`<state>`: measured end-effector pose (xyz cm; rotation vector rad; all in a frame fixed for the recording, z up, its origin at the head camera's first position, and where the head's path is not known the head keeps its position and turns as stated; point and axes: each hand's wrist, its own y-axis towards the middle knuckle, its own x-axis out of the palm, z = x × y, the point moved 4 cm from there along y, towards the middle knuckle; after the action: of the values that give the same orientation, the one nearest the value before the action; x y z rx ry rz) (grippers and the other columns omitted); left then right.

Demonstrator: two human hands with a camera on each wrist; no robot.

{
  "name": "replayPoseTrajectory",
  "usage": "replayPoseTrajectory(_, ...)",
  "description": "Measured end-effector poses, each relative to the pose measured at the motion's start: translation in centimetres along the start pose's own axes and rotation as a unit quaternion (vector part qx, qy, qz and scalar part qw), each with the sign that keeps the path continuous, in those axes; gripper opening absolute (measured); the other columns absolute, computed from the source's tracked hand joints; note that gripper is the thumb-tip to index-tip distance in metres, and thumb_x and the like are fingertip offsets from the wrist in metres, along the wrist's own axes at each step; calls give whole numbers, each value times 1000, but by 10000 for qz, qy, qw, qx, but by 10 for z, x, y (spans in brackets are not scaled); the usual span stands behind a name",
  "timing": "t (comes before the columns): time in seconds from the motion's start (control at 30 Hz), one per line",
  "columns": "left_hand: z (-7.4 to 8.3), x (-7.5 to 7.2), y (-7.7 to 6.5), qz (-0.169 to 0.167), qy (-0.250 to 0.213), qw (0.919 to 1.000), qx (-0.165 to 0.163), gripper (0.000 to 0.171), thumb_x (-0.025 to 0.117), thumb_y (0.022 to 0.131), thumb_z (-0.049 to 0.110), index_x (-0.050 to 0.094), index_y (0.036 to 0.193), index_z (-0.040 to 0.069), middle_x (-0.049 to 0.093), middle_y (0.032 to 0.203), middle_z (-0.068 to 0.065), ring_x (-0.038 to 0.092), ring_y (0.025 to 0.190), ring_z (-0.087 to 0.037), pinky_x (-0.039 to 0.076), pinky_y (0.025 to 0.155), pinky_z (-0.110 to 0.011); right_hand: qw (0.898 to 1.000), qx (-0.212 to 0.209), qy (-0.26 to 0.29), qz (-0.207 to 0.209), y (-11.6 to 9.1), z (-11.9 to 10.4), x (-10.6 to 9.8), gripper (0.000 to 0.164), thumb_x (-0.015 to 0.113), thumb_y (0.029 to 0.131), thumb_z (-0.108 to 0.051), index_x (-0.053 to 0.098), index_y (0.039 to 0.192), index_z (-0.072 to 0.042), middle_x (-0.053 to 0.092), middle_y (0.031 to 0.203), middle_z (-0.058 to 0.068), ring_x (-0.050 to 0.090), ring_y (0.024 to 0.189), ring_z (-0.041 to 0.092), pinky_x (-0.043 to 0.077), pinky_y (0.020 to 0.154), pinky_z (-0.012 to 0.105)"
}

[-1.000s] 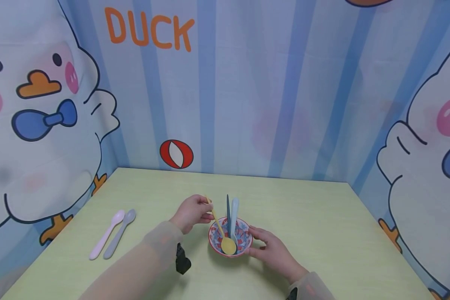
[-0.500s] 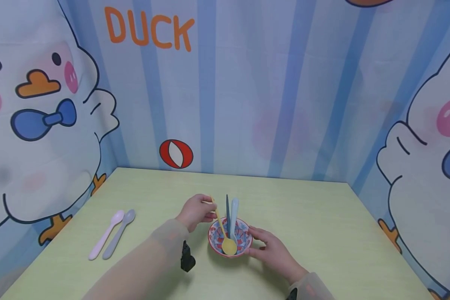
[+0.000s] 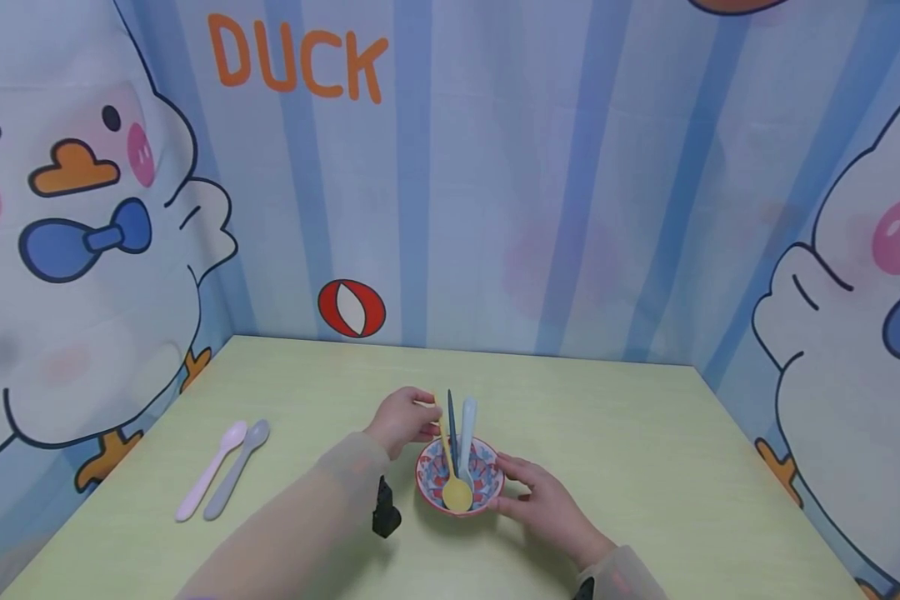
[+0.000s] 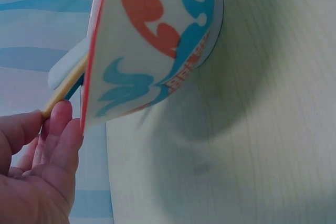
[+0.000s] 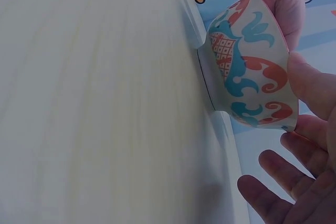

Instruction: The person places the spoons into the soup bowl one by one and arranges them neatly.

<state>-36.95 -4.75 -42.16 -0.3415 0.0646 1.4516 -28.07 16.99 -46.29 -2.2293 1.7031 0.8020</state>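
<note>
A patterned bowl [image 3: 486, 473] with a red rim stands on the table. My left hand [image 3: 403, 422] pinches the upper handle of a yellow spoon [image 3: 457, 495], whose head lies inside the bowl. Leaning against the far rim are a light blue spoon [image 3: 468, 421] and a slim dark blue utensil [image 3: 452, 421], their lower ends partly covered by the yellow spoon. On the bowl's right side, my right hand [image 3: 543, 504] holds the rim with thumb and index finger. The right wrist view shows its other fingers spread beside the bowl [image 5: 252, 72].
A pink spoon [image 3: 212, 475] and a grey spoon [image 3: 236, 471] lie side by side on the left of the pale table [image 3: 607, 433]. Behind and beside the table hangs a striped cloth [image 3: 480, 183] printed with ducks.
My left hand has moved a little to the right, bringing the yellow spoon's handle closer to the dark blue utensil, whose top has shifted slightly left. My right hand and the bowl stay put.
</note>
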Motion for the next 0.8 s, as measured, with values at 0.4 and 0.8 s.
replayPoseTrajectory(0.4,-2,6,5,30,216,9997,-92,30,64,94,16,56,119,2,64,97,-12,66,78,-20,57,72,-29,10000,86,-20,-13,0,0,-1,62,74,84,-30,53,138,-7,46,145,11,42,130,38,51,90,47)
replayPoseTrajectory(0.8,-3,10,9,14,324,9994,-148,29,64,93,14,57,118,1,64,96,-12,65,78,-20,56,74,-30,9999,117,-39,-28,1,-1,-1,61,74,85,-31,53,138,-8,46,144,10,42,130,37,50,90,47)
